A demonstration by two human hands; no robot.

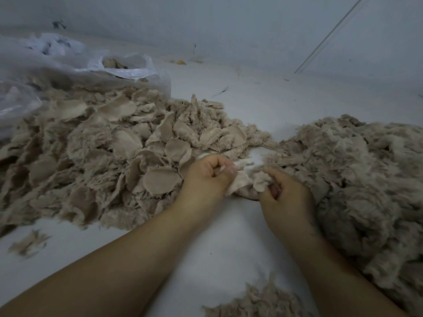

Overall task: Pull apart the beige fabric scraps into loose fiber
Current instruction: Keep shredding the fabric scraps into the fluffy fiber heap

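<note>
A beige fabric scrap (242, 183) is stretched between both hands near the middle of the view. My left hand (206, 175) grips its left end with curled fingers. My right hand (286, 193) pinches the frayed right end. A big heap of beige scraps (109, 152), many of them round pieces with fuzzy edges, lies to the left. A pile of loose beige fiber (366, 179) lies to the right, touching my right hand.
A clear plastic bag (68, 65) with more scraps sits at the back left. Small fiber tufts lie at the front left (28, 244) and the bottom centre (256, 303). The white surface (229, 236) meets a pale wall (229, 30) behind.
</note>
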